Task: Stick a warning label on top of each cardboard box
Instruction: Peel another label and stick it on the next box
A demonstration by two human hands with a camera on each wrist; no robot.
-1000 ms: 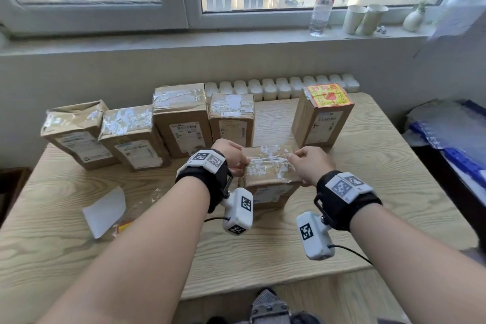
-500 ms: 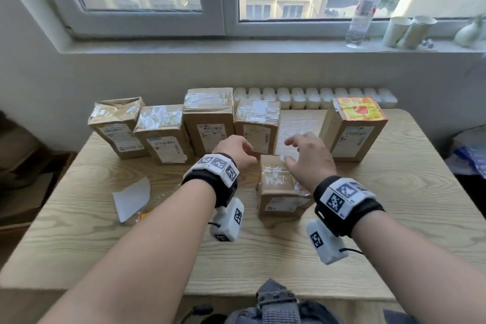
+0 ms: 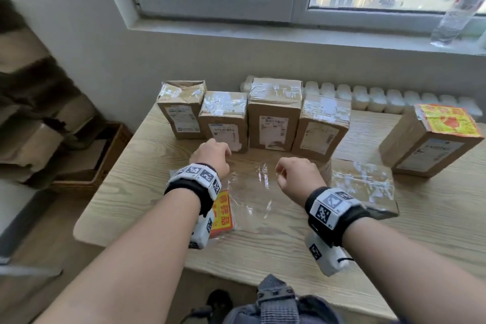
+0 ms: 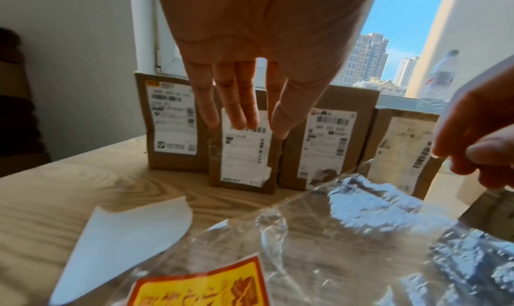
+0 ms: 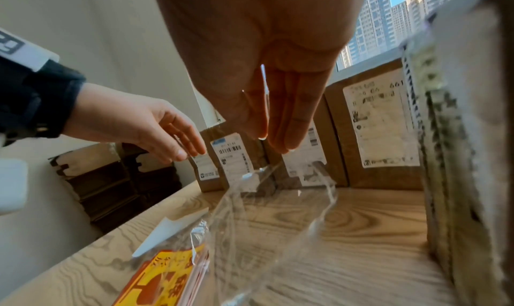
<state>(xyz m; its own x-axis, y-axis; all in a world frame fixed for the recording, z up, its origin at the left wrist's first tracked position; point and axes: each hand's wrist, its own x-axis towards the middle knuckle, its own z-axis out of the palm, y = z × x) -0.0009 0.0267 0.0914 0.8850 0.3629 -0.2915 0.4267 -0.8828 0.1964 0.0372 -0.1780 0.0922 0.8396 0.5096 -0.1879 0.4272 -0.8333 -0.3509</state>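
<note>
Fetching the next label: right hand (image 3: pixel 299 179) pinches the clear label bag (image 3: pixel 260 202), left hand (image 3: pixel 213 158) hangs relaxed and must draw out a warning label (image 3: pixel 222 214).

Wooden table (image 3: pixel 263 252) bears cardboard boxes (image 3: pixel 273 116), plastic bag (image 3: pixel 252 205).

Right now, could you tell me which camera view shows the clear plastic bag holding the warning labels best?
The head view: the whole clear plastic bag lies flat on the table between both hands, a warning label at its near-left end. The left wrist view shows it close but cropped; the right wrist view shows its mouth lifted towards the right hand.
</note>
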